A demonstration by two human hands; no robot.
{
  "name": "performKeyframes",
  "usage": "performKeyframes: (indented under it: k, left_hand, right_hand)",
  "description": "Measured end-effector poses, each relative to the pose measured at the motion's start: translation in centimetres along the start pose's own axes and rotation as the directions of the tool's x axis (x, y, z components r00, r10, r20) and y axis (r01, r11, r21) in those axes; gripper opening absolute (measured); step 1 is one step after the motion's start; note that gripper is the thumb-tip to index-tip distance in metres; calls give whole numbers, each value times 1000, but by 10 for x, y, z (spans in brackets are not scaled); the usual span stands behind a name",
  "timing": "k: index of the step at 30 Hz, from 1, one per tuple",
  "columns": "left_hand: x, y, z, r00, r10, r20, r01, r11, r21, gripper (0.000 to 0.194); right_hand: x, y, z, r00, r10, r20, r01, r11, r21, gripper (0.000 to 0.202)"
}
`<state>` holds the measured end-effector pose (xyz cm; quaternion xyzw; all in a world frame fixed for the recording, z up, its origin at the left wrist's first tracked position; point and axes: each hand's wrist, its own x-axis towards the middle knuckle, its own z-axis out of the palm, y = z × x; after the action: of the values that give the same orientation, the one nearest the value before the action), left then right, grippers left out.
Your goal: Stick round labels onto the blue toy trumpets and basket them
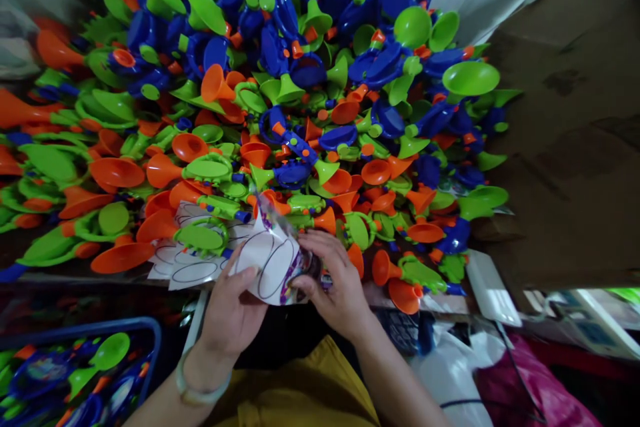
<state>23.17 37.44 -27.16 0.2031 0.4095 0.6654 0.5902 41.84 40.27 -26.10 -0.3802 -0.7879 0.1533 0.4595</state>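
Between my hands is a white sticker sheet with oval outlines, its right part curled over and showing a coloured print. My left hand, with a pale bangle on the wrist, pinches its left side between thumb and fingers. At the curled right edge, my right hand grips the sheet with thumb and fingers. More white sheets with oval outlines lie just left on the table edge, partly under a green toy trumpet. Behind my hands rises a wide heap of toy trumpets in blue, green and orange.
A blue-rimmed basket with more toy trumpets stands at the lower left. Cardboard stands on the right, with a white box-like object near its foot. White bags and a magenta bag lie at the lower right, crossed by a cable.
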Motion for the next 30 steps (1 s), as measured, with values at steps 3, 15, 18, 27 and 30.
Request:
performKeyframes:
  k: [3, 15, 18, 27, 30]
  left_hand:
    - [-11, 0, 3, 998, -14, 66, 21, 995, -98, 53]
    - [-22, 5, 14, 975, 94, -199, -95, 995, 7, 57]
    - [-23, 6, 16, 971, 103, -215, -105, 994, -2, 51]
    - [-24, 4, 10, 981, 82, -176, -67, 994, 88, 40]
    - [-23, 3, 8, 976, 80, -201, -62, 993, 96, 44]
  right_hand:
    - [3, -18, 14, 994, 28, -107, -20, 997, 74, 29]
    - [15, -39, 13, 977, 23, -210, 1, 994, 110, 9]
    - [12, -39, 20, 950, -79, -302, 62, 996, -66, 12]
    - [23, -42, 14, 978, 8, -207, 26, 987, 159, 6]
    - [27, -42, 13, 986, 62, -158, -18, 964, 267, 6]
